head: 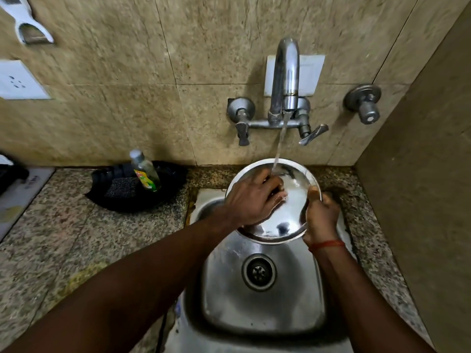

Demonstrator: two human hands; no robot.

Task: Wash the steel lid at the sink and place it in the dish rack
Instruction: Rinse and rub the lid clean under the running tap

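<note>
Head view: over the sink (262,301), the right hand (321,217) grips the steel lid (293,197) by its rim; the left hand (251,200), fingers curled, rubs inside under running water. Wet steel could slip from that one-sided hold.

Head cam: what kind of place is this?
Most likely a small home kitchen's wash corner. A steel sink is set into a speckled granite counter, a wall-mounted tap runs water onto the steel lid, and a dish soap bottle stands by a scrub pad.

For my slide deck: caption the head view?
Right hand holds steel lid under running tap while left hand rubs it.
</note>
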